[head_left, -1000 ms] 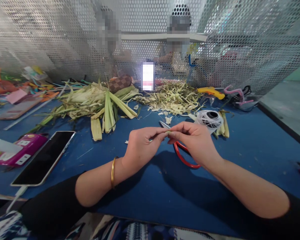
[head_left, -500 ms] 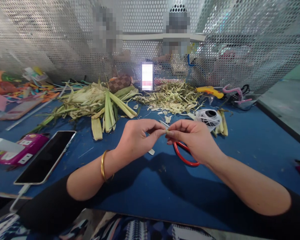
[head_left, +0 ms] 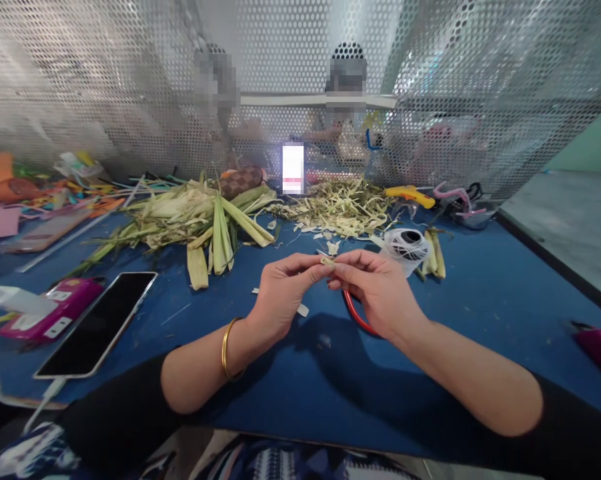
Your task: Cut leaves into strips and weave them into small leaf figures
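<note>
My left hand [head_left: 289,290] and my right hand [head_left: 380,290] meet over the middle of the table, thumbs and forefingers pinched together. Between their fingertips is a small pale-green piece of corn husk [head_left: 327,261], mostly covered by the fingers. Scissors [head_left: 355,312] with a red handle lie on the table below my right hand, partly hidden by it. Just beyond that hand rests a spool of white thread [head_left: 407,245] beside a few husk strips [head_left: 434,253]. Small husk scraps [head_left: 303,311] lie near my left hand.
Corn husks [head_left: 180,210] are heaped at the back left, shredded husk [head_left: 347,207] at the back centre. A yellow glue gun [head_left: 411,195] lies at the back right. On the left are a phone [head_left: 97,327] on a cable and a purple power strip [head_left: 55,310]. A perforated metal screen [head_left: 145,87] stands behind.
The view has tilted up slightly. Both hands stay pinched together, and more of the small husk piece shows between the fingertips. My right hand covers more of the scissors' handle.
</note>
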Available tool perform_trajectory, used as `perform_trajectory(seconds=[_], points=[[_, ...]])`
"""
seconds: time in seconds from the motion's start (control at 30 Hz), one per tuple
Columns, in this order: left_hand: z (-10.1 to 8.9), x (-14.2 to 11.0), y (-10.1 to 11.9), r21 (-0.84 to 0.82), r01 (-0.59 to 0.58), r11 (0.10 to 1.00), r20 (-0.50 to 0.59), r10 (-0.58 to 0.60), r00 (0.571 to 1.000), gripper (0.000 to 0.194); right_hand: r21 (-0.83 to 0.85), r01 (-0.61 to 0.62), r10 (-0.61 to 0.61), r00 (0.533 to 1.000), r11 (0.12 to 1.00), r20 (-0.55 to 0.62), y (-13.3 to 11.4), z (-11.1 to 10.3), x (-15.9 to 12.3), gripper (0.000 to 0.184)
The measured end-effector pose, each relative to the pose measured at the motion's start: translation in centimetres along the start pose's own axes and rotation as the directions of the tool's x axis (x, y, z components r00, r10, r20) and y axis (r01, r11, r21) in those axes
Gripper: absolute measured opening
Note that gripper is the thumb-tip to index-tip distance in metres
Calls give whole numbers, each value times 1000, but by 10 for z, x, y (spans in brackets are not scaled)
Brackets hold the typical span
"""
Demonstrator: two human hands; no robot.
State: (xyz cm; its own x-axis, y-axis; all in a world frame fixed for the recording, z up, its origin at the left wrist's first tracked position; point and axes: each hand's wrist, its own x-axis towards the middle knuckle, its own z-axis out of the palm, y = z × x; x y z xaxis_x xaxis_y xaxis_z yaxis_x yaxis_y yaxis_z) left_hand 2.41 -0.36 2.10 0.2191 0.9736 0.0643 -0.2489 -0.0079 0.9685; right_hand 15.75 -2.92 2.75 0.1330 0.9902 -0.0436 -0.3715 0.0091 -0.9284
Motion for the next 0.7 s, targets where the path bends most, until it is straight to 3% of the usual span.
perform_trajectory(seconds=[0.2,0.5,0.7], points=[[2,-3,-2,-29,-21,999,-28,20,999,9,74,-102,102,995,992,4,8,0,0,19],[1,-2,-3,-72,140,987,-13,-141,990,17,200,-363,359,932,910,60,8,-2,2,12],[-1,-1,1,-58,177,983,63,-173,983,18,201,-403,394,915,893,86,12,-2,0,9]])
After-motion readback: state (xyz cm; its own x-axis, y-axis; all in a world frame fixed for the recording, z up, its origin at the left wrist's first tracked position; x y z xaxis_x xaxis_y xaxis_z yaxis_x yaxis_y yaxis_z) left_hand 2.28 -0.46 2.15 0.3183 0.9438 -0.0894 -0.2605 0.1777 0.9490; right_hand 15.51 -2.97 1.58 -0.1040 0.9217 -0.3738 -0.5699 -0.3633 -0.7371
